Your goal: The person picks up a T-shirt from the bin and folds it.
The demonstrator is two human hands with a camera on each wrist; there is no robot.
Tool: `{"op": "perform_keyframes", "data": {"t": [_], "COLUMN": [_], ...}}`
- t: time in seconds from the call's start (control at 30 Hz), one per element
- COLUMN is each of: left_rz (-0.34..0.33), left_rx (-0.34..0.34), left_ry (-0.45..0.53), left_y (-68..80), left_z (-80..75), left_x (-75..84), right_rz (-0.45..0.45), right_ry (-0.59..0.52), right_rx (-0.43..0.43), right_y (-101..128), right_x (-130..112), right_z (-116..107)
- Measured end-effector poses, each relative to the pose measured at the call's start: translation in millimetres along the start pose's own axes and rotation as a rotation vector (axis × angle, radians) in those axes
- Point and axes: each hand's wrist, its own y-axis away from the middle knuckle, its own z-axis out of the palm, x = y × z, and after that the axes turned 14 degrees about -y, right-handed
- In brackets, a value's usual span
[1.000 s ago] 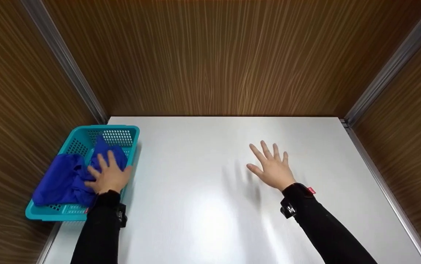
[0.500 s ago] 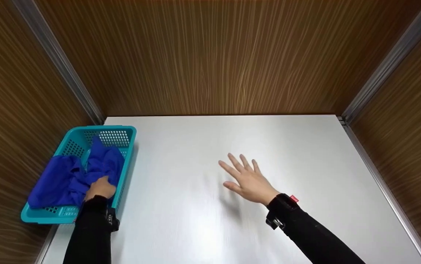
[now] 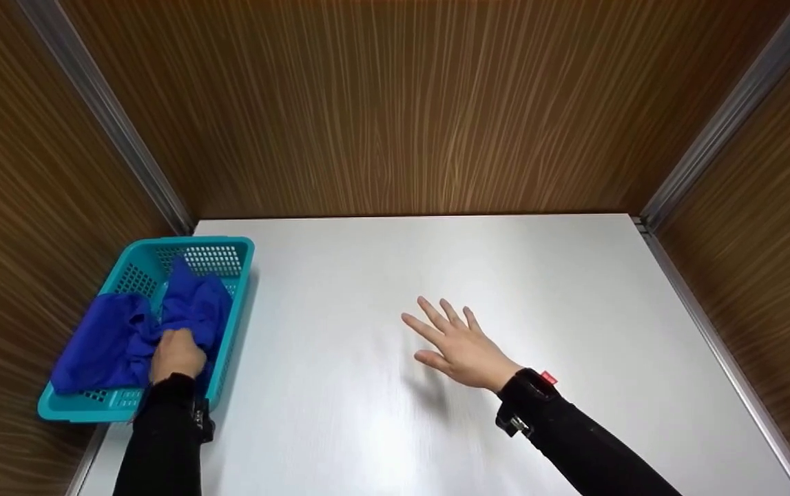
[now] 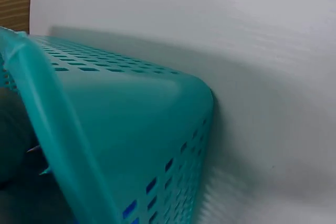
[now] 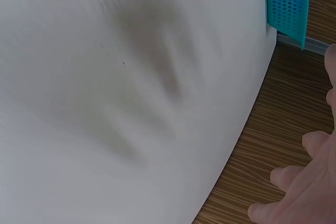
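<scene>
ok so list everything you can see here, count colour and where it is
basket: one, teal, perforated plastic, at the left edge of the table against the left wall
cloth: one bundle, deep blue, crumpled inside the basket and draped over its left rim
table: one, white, filling the floor of the booth
walls: three, brown wood grain, at the back, left and right of the table
corner strips: two, grey metal, where the back wall meets the side walls
left hand: one, black sleeve, in the basket, fingers curled into the cloth
right hand: one, black sleeve, fingers spread over the middle of the table, holding nothing
</scene>
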Motion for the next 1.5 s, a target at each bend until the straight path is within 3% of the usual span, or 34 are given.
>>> {"op": "perform_keyframes", "data": {"t": [0.1,0.17,0.3,0.4,0.47,0.57,0.67,0.77,0.83,0.93,1.1,1.17,1.23,1.3,1.37,1.5], "left_rz": [-0.060,-0.092,-0.134,-0.087,0.021,0.269,0.534,0.764,0.889,1.017,1.162,1.206,1.248,1.272,1.274,1.172], "left_rx": [0.193,0.288,0.432,0.585,0.713,0.890,1.003,1.053,1.036,0.946,0.715,0.617,0.522,0.440,0.361,0.236], "left_ry": [0.026,0.096,0.330,0.501,0.603,0.702,0.743,0.753,0.754,0.757,0.776,0.748,0.683,0.592,0.514,0.459], "left_y": [-1.6,-3.2,-5.8,-3.9,0.8,12.8,28.8,42.0,48.6,56.6,67.1,70.5,72.7,74.1,74.2,66.6], "left_z": [-5.3,-14.9,-45.5,-69.5,-84.3,-104.4,-121.8,-130.1,-129.3,-118.2,-86.8,-71.9,-56.1,-40.4,-25.8,0.0], "left_x": [6.0,14.6,45.0,75.8,97.3,129.9,161.9,192.6,210.1,233.6,267.5,277.8,284.8,288.6,289.1,282.4], "right_rz": [-0.002,0.004,0.018,0.027,0.033,0.044,0.054,0.054,0.041,0.008,-0.049,-0.056,-0.029,0.021,0.073,0.202], "right_ry": [-0.021,-0.066,-0.190,-0.245,-0.260,-0.287,-0.350,-0.435,-0.498,-0.621,-0.933,-1.084,-1.167,-1.152,-1.058,-0.918], "right_rx": [-0.006,0.007,0.042,0.049,0.046,0.040,0.044,0.057,0.064,0.074,0.132,0.164,0.204,0.276,0.351,0.457], "right_y": [0.2,-0.6,-2.6,-2.6,-1.9,-1.7,-3.7,-7.5,-10.7,-15.3,-23.8,-26.3,-27.3,-26.8,-25.6,-20.2], "right_x": [-0.5,-1.3,-3.1,-3.3,-3.1,-2.8,-3.6,-6.0,-8.5,-13.9,-25.2,-30.1,-33.0,-32.9,-30.4,-21.0], "right_z": [3.7,5.2,7.1,8.6,9.3,9.8,8.1,4.3,1.2,-3.7,-13.2,-16.9,-19.3,-20.1,-19.9,-20.4]}}
